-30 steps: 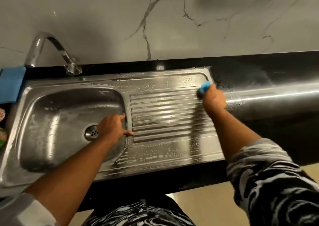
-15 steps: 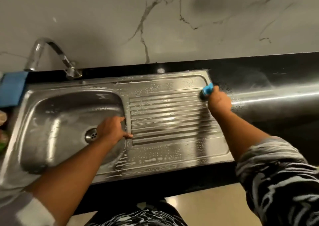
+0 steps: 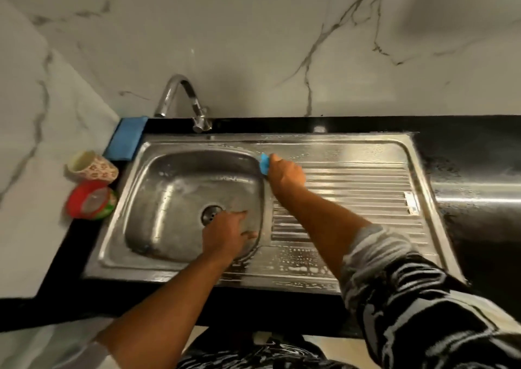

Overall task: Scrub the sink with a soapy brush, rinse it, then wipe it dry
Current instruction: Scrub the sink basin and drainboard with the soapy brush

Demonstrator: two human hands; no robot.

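The steel is wet and soapy, so the likeliest slip is the brush (image 3: 264,165) skating off the curved lip where the basin meets the drainboard (image 3: 366,188). A hard stroke on that rounded edge would cause it, and knuckles could strike the ridges. The bracing left hand (image 3: 228,234) could also slide down the slick basin wall if weight leans on it. Flicked suds may reach the cloth (image 3: 127,137) at the far left corner, or the cup (image 3: 91,167) lying left of the sink (image 3: 118,244). A soaked cloth would dry poorly, if drying is its purpose. Scrubbing looks unfinished: suds sit on the near rim and no water shows at the tap (image 3: 180,98)

The right hand (image 3: 286,175) is closed round the brush, fingers curled tight, pressing it at the basin's far right corner. The left hand lies open, fingers fairly straight and spread, flat against the basin's right wall just right of the drain (image 3: 212,214), thumb toward the rim
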